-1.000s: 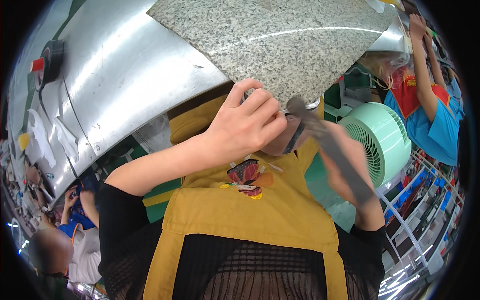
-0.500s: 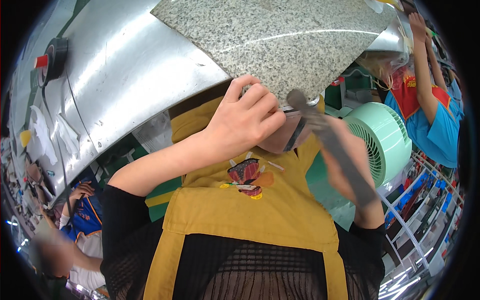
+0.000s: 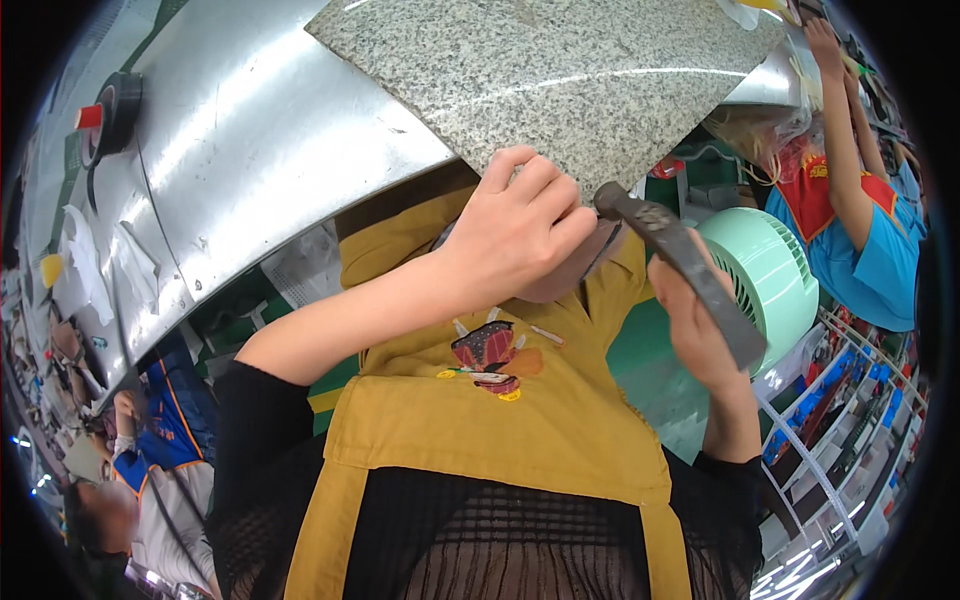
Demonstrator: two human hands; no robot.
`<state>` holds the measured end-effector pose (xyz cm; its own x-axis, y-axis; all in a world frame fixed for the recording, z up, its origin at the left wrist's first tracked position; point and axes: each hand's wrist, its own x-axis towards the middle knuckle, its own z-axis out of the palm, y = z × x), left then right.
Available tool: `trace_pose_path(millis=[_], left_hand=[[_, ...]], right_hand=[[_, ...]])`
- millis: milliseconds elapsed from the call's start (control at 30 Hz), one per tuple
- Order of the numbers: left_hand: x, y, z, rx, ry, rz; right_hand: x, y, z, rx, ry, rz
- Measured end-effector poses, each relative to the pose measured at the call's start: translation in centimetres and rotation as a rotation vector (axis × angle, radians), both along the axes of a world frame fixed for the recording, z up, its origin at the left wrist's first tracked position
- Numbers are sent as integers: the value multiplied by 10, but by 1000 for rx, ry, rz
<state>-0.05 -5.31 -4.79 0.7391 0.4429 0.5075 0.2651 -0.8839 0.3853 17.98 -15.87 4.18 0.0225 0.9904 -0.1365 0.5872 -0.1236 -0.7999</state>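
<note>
Left hand (image 3: 520, 235) sits centre frame, fingers curled shut at the near edge of a speckled grey granite slab (image 3: 560, 70) that fills the top centre; the fingers seem to pinch smth small and dark against the slab edge, but what it is can't be made out. Right hand (image 3: 695, 335), right of centre, is clamped round the handle of a dark metal hammer (image 3: 680, 265); the tool runs diagonally from centre toward the lower right, its upper end just beside the left hand's knuckles and touching or nearly touching the slab edge, can't tell which. The slab lies on a shiny steel worktable (image 3: 250, 150) taking up the upper left. On that table, far upper left, a roll of black tape (image 3: 115, 105), w/ white scraps of paper (image 3: 90, 260) lower down its left edge. Below the hands, a mustard-yellow apron (image 3: 480, 420) w/ a small embroidered patch, over a black mesh top. A mint-green fan (image 3: 770, 275) stands right behind the hammer. Another person in a blue and red shirt (image 3: 860, 240) at upper right, arm raised; a second person low at the left edge.
</note>
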Motion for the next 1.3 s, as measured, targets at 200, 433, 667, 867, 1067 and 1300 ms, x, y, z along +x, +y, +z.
trace_pose_path(millis=[200, 433, 667, 867, 1067, 1300], left_hand=[[-6, 7, 1, -194, 13, -34], [-9, 5, 2, 86, 31, -96], [-9, 4, 2, 120, 29, -102], [-10, 5, 6, -41, 48, -61], [-16, 7, 0, -91, 49, -54], [-15, 1, 4, 71, 33, -70]], right_hand=[[3, 1, -3, -100, -15, 46], [2, 5, 10, -31, -103, 124], [5, 12, 14, -137, -92, 170], [-10, 9, 2, -40, -273, 242], [-7, 13, 8, -198, -128, 150], [-10, 12, 8, -102, -207, 242]])
